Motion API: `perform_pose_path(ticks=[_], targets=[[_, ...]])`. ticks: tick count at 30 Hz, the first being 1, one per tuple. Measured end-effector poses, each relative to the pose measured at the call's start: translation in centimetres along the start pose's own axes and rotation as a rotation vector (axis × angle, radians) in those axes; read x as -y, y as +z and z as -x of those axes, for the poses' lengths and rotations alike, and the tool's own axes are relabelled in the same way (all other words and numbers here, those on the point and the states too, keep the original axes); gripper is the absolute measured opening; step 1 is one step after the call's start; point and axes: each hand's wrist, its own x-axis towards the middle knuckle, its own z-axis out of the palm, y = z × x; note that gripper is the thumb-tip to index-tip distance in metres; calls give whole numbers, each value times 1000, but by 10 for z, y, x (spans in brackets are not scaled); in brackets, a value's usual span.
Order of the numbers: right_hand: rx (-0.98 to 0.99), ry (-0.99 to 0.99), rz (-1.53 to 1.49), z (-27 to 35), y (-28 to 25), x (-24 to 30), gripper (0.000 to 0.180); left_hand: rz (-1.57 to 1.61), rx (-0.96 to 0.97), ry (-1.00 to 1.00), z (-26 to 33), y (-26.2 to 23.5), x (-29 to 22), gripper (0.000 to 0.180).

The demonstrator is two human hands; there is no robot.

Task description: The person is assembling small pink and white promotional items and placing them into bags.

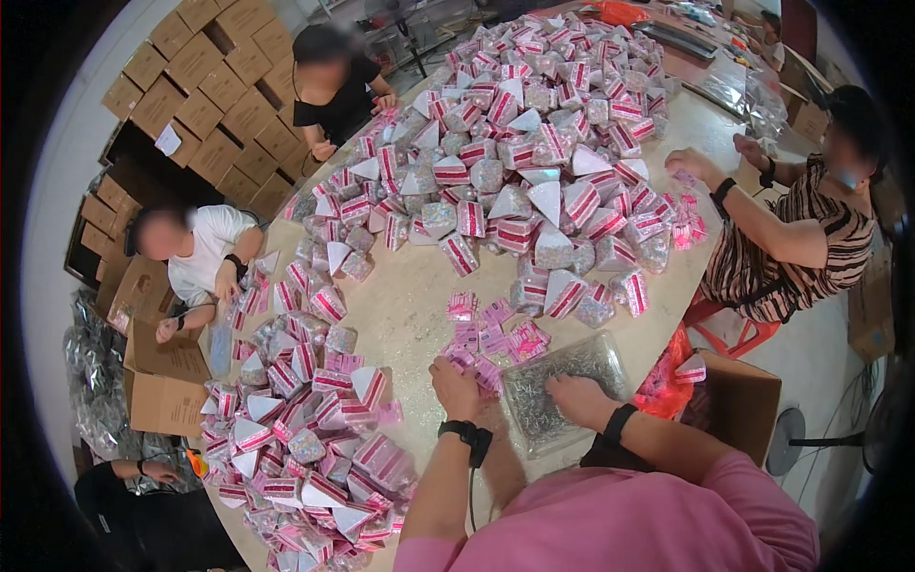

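My left hand rests on the table at the near edge of a loose pile of small pink printed cards. Its fingers are curled, with a card right at the fingertips; what they grip, if anything, is hidden. My right hand reaches into a shallow clear tray holding many small silvery metal pieces, too fine to name. The fingers of that hand are drawn together and point down, and whatever lies between them is too small to see. Dark bands circle both my wrists.
Heaps of clear packets with pink-and-white card tops cover the far table and its near left. Co-workers sit left, far left and right. An open cardboard box and an orange-red bag stand right of the tray.
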Motion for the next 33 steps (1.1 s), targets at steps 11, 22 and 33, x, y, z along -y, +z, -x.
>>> perform_pose_path(ticks=[11, 22, 33], targets=[[-57, 13, -72, -3, -26, 9, 13, 230, -156, -25, 7, -28, 5, 19], [27, -143, 31, -11, 24, -14, 13, 1041, 29, -462, 45, -68, 15, 22], [-17, 38, -316, -2, -24, -3, 7, 1277, 175, -571, 76, -91, 10, 29]])
